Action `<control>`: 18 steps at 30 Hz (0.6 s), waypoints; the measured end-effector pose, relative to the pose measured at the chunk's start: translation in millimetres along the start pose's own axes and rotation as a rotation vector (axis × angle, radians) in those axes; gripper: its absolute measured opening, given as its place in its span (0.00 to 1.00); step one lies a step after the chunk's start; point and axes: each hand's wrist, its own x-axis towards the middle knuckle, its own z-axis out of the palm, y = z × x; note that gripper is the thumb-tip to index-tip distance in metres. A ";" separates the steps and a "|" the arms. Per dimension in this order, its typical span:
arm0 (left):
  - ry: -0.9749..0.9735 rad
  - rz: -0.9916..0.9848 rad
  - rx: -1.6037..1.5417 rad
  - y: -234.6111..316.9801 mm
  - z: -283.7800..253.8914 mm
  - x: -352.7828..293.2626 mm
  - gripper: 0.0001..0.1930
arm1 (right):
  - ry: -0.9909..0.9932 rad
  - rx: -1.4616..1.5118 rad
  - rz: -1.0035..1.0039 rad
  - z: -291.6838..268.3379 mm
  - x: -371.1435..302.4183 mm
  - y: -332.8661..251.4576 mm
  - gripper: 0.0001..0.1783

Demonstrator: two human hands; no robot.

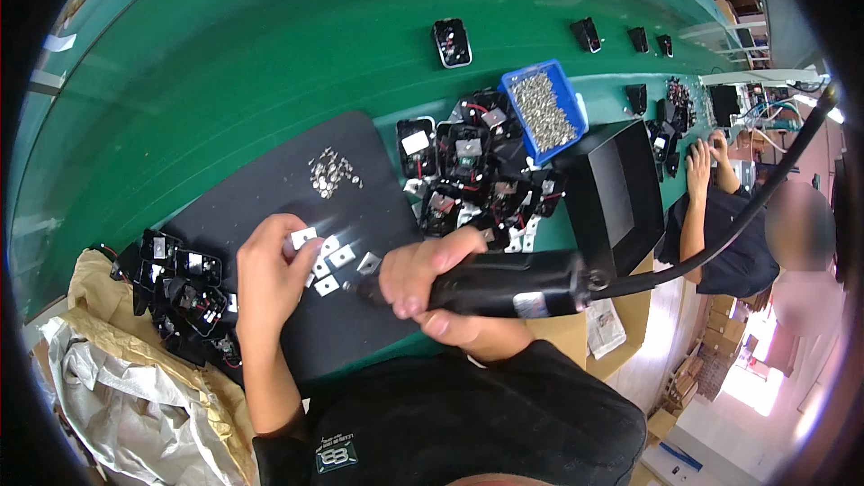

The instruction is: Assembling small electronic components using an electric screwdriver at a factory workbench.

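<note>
My left hand (pixel 273 261) pinches a small silver square plate with a hole (pixel 304 237) between thumb and fingertips, above a black mat (pixel 234 211). Wrapped in my right hand (pixel 421 272) is a black power screwdriver (pixel 517 284), lying nearly level, its tip toward the left and its cable running off right. Several similar loose plates (pixel 342 256) lie on the mat between my hands. A scattered pile of small screws (pixel 331 173) sits farther back on the mat.
Black housings with wires (pixel 466 148) crowd right of the mat, beside a blue bin (pixel 577 112) of small metal parts and a black box (pixel 612 189). More housings (pixel 184 279) are heaped at left, near a paper-lined sack (pixel 117 387). A co-worker's hands (pixel 702 162) are at far right.
</note>
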 end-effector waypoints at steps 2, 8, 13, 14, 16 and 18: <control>0.003 -0.123 -0.312 1.2 -2.2 8.8 0.09 | -0.020 0.058 0.056 3.5 -3.5 -2.2 0.27; 0.067 0.083 -0.700 35.1 0.3 77.3 0.08 | -0.102 0.121 0.054 2.1 -22.2 11.6 0.27; -0.221 0.238 -0.511 68.2 31.8 164.6 0.08 | -0.118 0.163 0.125 -0.5 -21.3 -0.4 0.27; -0.218 0.286 -0.401 72.4 40.9 182.8 0.07 | -0.130 0.171 0.141 -0.6 -18.7 -4.6 0.27; -0.192 0.313 -0.288 77.1 52.7 205.1 0.07 | -0.152 0.244 0.182 -3.2 -17.0 -4.6 0.27; -0.096 0.335 -0.148 91.0 66.4 219.0 0.10 | -0.162 0.354 0.263 -11.6 -13.4 -13.2 0.28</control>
